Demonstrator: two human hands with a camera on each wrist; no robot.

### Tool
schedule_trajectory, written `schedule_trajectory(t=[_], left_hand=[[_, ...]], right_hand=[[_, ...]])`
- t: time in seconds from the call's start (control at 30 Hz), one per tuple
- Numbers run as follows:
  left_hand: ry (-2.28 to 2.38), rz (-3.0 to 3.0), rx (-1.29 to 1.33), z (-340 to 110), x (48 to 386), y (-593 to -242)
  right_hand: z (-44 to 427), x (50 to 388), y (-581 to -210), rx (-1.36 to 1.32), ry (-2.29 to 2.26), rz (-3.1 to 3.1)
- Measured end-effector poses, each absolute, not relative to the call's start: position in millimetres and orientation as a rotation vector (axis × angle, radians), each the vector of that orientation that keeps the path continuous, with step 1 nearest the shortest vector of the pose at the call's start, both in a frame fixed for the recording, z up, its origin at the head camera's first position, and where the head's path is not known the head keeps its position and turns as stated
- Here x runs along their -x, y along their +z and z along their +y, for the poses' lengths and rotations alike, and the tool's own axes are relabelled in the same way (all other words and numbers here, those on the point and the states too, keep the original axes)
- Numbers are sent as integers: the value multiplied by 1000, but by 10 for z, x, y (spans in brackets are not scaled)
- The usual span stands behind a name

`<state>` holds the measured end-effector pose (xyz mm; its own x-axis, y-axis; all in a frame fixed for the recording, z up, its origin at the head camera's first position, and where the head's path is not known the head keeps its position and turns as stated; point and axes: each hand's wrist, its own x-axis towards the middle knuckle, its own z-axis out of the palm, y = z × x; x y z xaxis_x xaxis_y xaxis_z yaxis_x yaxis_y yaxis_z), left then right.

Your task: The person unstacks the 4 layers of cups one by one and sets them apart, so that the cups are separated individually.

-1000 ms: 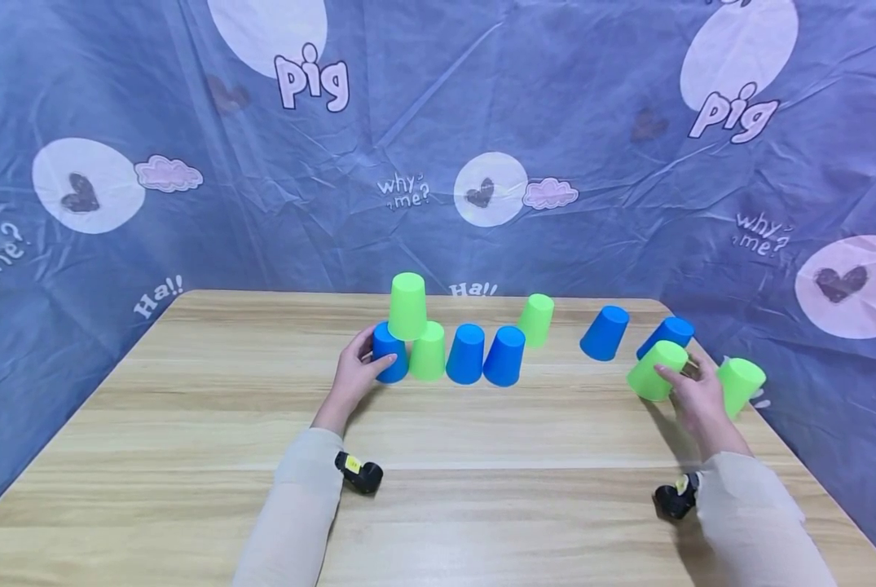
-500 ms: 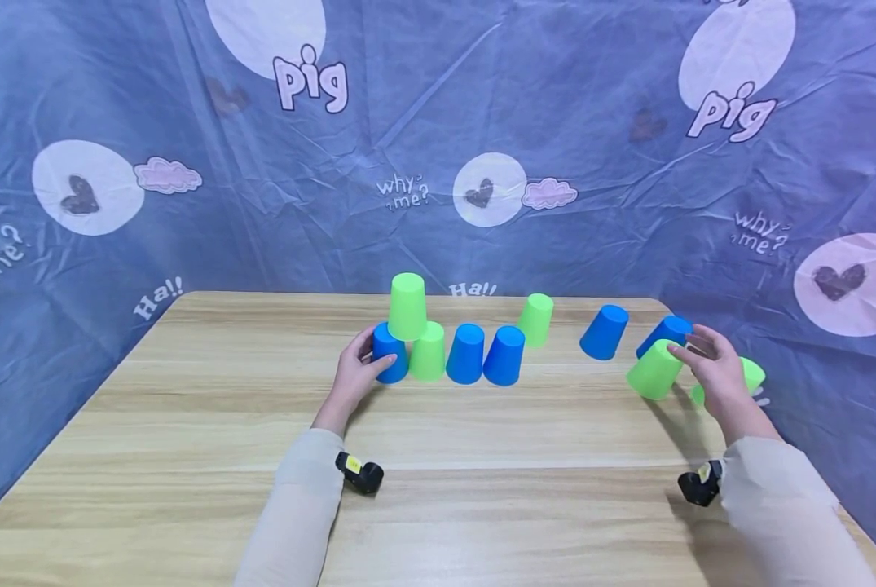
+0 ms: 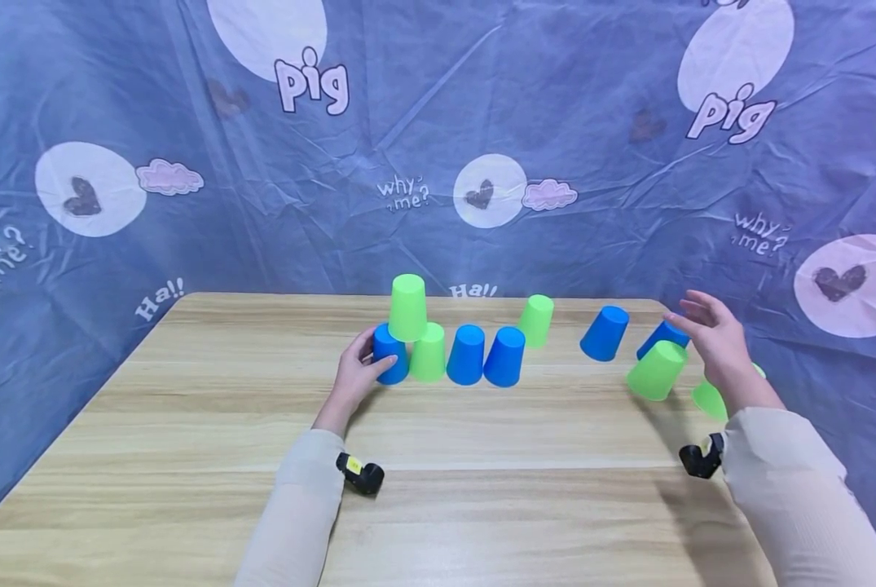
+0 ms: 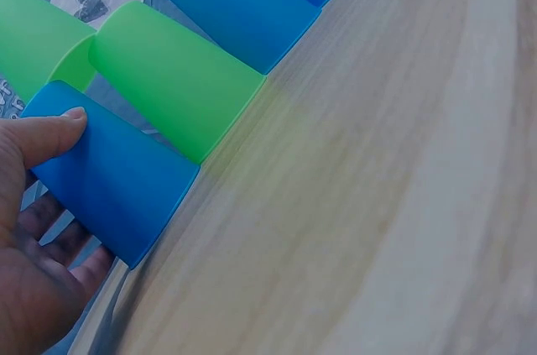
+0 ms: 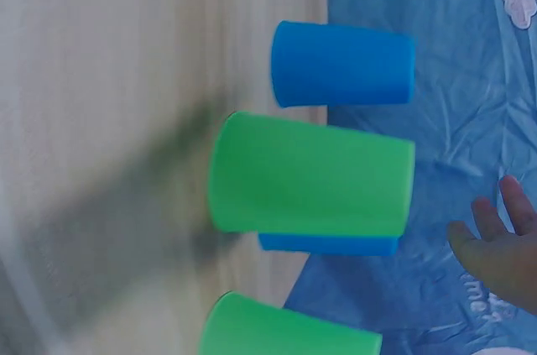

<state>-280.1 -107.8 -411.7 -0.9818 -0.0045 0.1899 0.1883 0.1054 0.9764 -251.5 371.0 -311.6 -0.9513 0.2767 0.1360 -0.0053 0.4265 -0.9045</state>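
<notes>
My left hand grips the leftmost blue cup, thumb on its front, as the left wrist view also shows for this blue cup. A green cup stands right beside it, and another green cup rests on top of these two. My right hand is raised with its fingers spread, holding nothing, above the right-hand cups. Below it are a green cup, a blue cup behind that, and a green cup partly hidden by the wrist.
Two blue cups stand side by side right of the stack. Behind them is a green cup, and farther right a blue cup. A patterned blue cloth hangs behind the wooden table.
My right hand has let go of the front green cup, shifted right and risen above the cups with its fingers spread. My left hand and the cups have stayed in place.
</notes>
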Motion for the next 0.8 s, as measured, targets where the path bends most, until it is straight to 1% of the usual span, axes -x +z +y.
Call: schedule_trajectory(t=[0.1, 0.2, 0.43, 0.8], left_hand=[[-2007, -2214, 200, -1067, 2796, -4116], [-2005, -2215, 204, -1062, 2796, -4120], [-2000, -2240, 173, -1086, 2802, -4129], [-1999, -2232, 184, -1087, 2786, -4106]], right_hand=[[3536, 2440, -2951, 210, 1563, -2428], [3450, 2446, -2878, 181, 1591, -2416], [3215, 2574, -2829, 72, 1647, -2383], [2702, 2770, -2764, -42, 1738, -2325]])
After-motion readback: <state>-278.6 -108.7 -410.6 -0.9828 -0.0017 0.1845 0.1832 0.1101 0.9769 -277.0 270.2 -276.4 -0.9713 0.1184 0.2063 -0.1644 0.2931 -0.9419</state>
